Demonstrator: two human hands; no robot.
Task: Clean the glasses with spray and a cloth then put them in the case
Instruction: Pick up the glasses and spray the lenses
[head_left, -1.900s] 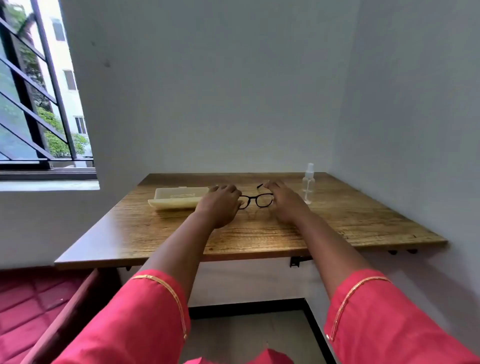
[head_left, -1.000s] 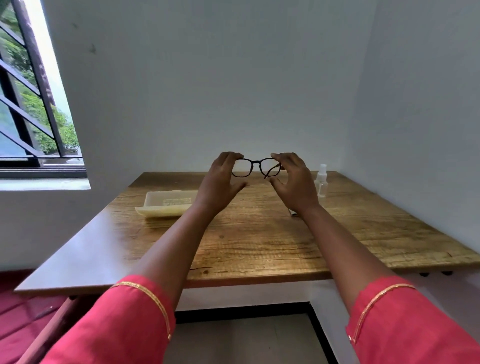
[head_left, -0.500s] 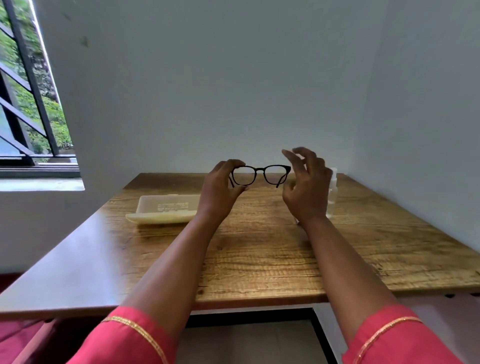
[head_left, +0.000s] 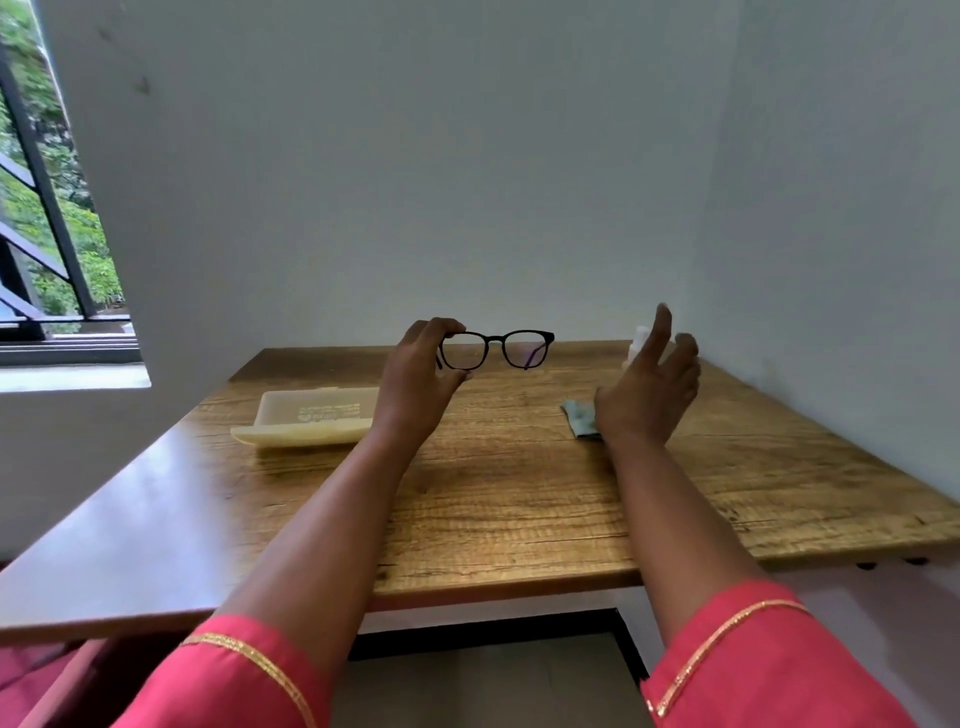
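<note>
Two hands | left hand (head_left: 415, 384) pinches glasses (head_left: 496, 349) | right hand (head_left: 647, 395) spread, empty

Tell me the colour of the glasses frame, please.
Black. The glasses, held up by the left hand, show best in the head view.

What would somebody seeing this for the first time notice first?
The black-framed glasses stand out, held up above the wooden table by the left hand, which pinches their left end. The right hand is open in the air near the small spray bottle at the far right, with a folded cloth on the table beside it. A pale case lies on the table's left.
</note>
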